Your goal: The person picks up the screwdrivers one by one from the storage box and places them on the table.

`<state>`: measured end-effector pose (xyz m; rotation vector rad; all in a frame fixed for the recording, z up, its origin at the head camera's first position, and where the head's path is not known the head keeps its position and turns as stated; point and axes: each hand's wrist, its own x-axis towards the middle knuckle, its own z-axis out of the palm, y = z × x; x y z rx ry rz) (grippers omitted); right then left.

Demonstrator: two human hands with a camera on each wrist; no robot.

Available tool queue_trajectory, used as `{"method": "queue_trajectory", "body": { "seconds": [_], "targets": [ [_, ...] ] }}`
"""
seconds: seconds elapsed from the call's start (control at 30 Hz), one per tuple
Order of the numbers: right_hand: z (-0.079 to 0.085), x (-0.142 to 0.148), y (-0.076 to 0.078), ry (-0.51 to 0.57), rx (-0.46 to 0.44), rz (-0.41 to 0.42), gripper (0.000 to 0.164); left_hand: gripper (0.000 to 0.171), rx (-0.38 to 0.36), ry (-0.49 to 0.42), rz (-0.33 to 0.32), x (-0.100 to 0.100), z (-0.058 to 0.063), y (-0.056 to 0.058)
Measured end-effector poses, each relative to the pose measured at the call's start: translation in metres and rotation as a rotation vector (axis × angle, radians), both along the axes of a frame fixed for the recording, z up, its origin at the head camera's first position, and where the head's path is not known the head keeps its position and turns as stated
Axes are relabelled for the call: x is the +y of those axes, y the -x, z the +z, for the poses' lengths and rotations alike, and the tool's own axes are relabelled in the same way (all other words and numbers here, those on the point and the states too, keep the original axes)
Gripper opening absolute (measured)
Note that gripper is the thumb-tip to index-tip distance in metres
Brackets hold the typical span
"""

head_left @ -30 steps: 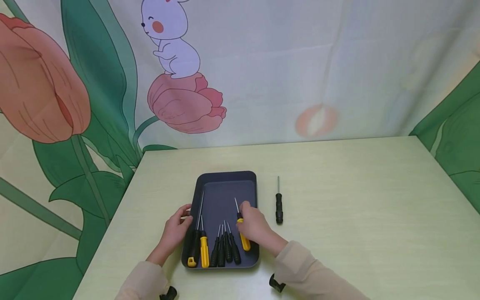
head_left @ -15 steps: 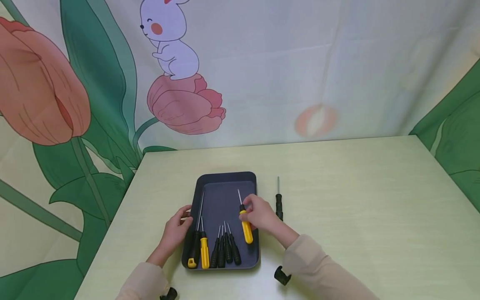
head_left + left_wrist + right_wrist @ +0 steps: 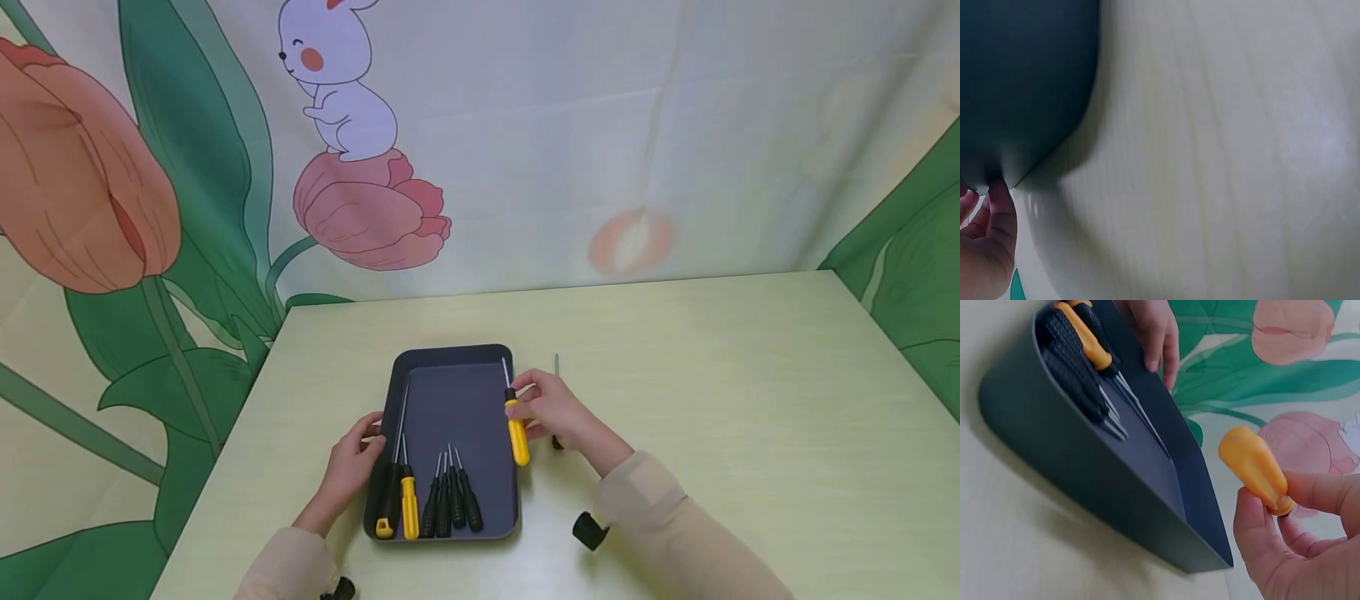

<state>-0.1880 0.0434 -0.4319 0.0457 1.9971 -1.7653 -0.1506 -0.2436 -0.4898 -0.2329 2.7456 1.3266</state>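
Observation:
My right hand (image 3: 553, 410) pinches a yellow-handled screwdriver (image 3: 517, 437) just above the tray's right rim, blade pointing away from me. In the right wrist view, thumb and fingers close round the narrow neck of its yellow handle (image 3: 1254, 465). With fingertips and thumb, my left hand (image 3: 352, 458) holds the left wall of the dark grey tray (image 3: 450, 392); the left wrist view shows that hand (image 3: 991, 237) at the tray's edge. Inside lie a long black screwdriver (image 3: 390, 492), another yellow-handled screwdriver (image 3: 409, 504) and several small black screwdrivers (image 3: 450, 500), handles toward me.
One black screwdriver (image 3: 557, 363) lies on the pale wooden table (image 3: 712, 400) right of the tray, mostly hidden behind my right hand. Behind the table hangs a cloth (image 3: 525, 167) printed with tulips and a rabbit.
My right hand has lifted the yellow-handled screwdriver from the tray's right side and carried it rightward and away from me, to above the rim. The left hand stays at the tray.

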Motion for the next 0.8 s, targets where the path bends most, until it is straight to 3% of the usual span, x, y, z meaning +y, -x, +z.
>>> {"method": "queue_trajectory", "body": {
  "seconds": [0.5,0.8],
  "targets": [
    [-0.003,0.045,0.021,0.007,-0.039,-0.096,0.035,0.039,-0.009,0.001,-0.008,0.0,0.002,-0.002],
    [-0.015,0.065,0.031,-0.018,-0.044,-0.12,0.036,0.039,-0.007,0.0,-0.005,0.0,0.001,-0.001]
  ]
}}
